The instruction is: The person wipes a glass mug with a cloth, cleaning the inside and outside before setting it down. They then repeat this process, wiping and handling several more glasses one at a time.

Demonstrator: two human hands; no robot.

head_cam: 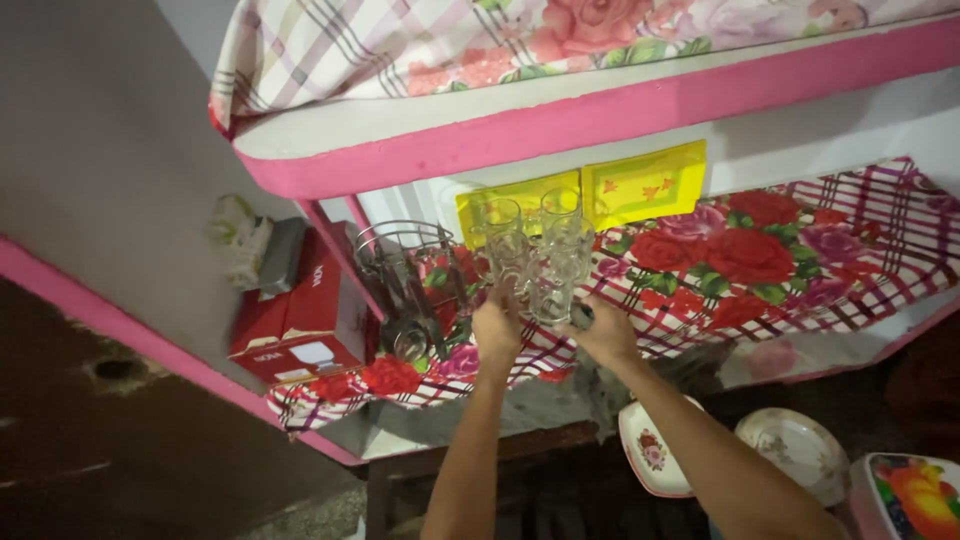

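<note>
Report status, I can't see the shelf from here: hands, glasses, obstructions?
Left hand and right hand both up at the clear glasses. Glasses bunched over the floral shelf cover. Wire rack close on the left.

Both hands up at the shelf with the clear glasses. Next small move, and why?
Probably ease the glasses down onto the floral shelf cloth before letting go. The left hand and right hand grip them from below as a tight cluster, beside the wire rack, so releasing early risks toppling them.
</note>
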